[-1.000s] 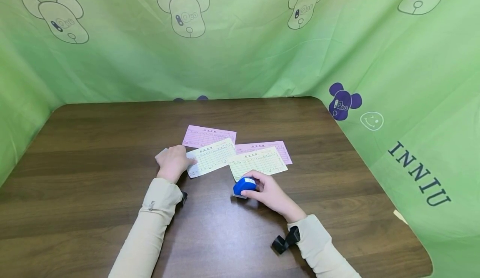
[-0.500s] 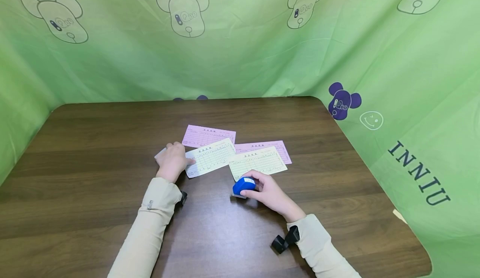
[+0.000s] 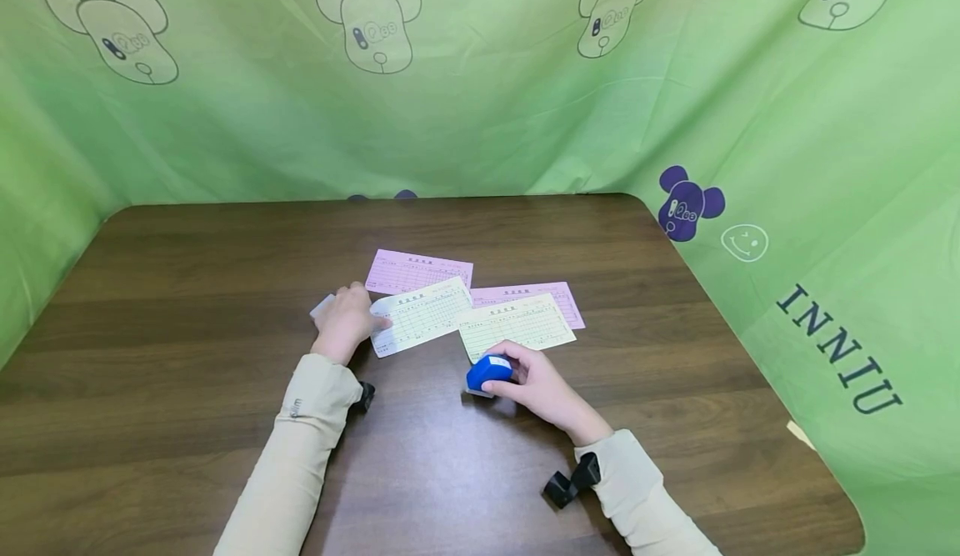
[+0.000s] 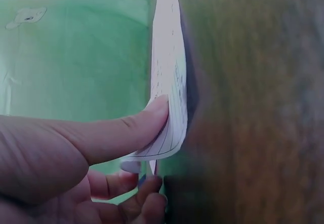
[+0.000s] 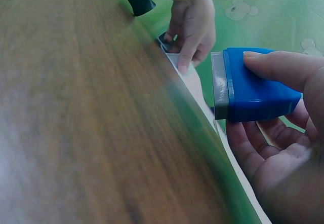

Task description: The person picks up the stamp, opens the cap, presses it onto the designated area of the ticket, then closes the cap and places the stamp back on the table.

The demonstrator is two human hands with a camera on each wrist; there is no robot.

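Note:
My left hand (image 3: 348,320) pinches the left end of a pale form slip (image 3: 423,316), thumb on top. In the left wrist view that end of the slip (image 4: 169,82) bends upward between thumb and finger. A small pale object (image 3: 322,306), mostly hidden, pokes out beyond the left fingers; its kind is unclear. My right hand (image 3: 543,389) grips a blue stamp (image 3: 489,373) between thumb and fingers, just above the table. In the right wrist view the stamp (image 5: 258,84) shows a grey base edge. Just beyond it lies a second, pale yellow slip (image 3: 517,323).
Two pink slips, one at the left (image 3: 416,271) and one at the right (image 3: 562,302), lie partly under the pale ones. All rest on a brown wooden table (image 3: 187,289). Green printed fabric (image 3: 480,122) hangs behind and along the sides.
The left hand has shifted slightly away from me, and the left end of the pale slip has curled up a little. The right hand and stamp have stayed in place.

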